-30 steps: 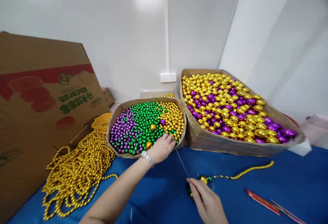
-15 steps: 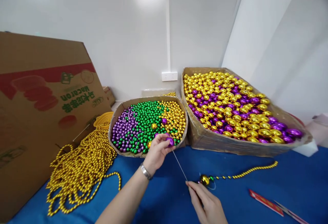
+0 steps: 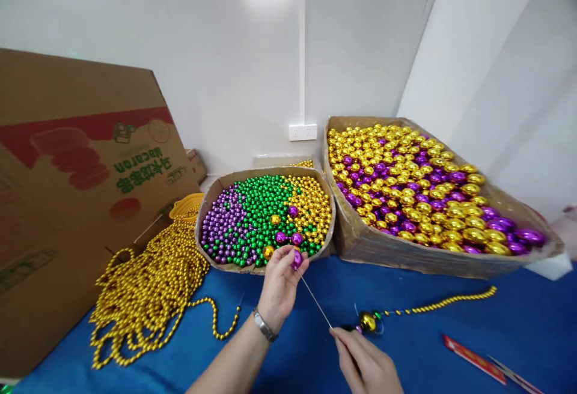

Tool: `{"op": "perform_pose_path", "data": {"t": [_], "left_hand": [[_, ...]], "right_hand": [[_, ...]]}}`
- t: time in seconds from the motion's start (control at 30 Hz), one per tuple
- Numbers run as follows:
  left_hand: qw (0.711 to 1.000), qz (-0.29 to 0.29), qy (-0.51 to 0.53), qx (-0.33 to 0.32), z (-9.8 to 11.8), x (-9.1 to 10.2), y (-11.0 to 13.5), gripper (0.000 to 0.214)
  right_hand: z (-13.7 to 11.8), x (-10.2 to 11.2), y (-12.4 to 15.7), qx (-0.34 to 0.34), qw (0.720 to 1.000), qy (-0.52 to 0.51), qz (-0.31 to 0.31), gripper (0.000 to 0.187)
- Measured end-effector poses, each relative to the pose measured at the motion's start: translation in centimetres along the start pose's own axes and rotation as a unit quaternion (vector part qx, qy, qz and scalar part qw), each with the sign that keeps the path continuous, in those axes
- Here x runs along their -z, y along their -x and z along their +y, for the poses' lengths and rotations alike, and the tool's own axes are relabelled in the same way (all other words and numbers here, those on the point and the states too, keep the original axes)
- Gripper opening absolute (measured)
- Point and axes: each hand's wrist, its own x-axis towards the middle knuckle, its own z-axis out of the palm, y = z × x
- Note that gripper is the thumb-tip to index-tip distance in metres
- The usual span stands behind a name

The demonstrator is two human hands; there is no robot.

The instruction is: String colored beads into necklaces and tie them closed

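Lifted from the bead box (image 3: 265, 171) since a second ago, the left hand (image 3: 279, 283) pinches a purple bead (image 3: 297, 258) at the needle (image 3: 315, 302) tip. The right hand (image 3: 366, 365) grips the needle's lower end, its wrist cut off.

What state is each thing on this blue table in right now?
Left hand: shut on purple bead, held against needle tip.
Right hand: pinching needle, lower end.
Small box: open, filled to the rim.
Large box: open, heaped full.
Bead strand: lying stretched on table.
Gold heap: piled loose.
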Motion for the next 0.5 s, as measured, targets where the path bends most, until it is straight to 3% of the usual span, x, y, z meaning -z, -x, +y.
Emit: {"op": "perform_pose_path", "data": {"t": [0.27, 0.5], "left_hand": [[1.000, 0.008, 0.002, -0.012, -0.3, 0.1, 0.2, 0.023], [0.999, -0.008, -0.044, -0.021, -1.4, 0.3, 2.1, 0.027]], "right_hand": [[0.0, 0.0, 0.3, 0.003, 1.000, 0.002, 0.001, 0.025], [-0.5, -0.4, -0.1, -0.010, 0.999, -0.024, 0.019, 0.024]]}}
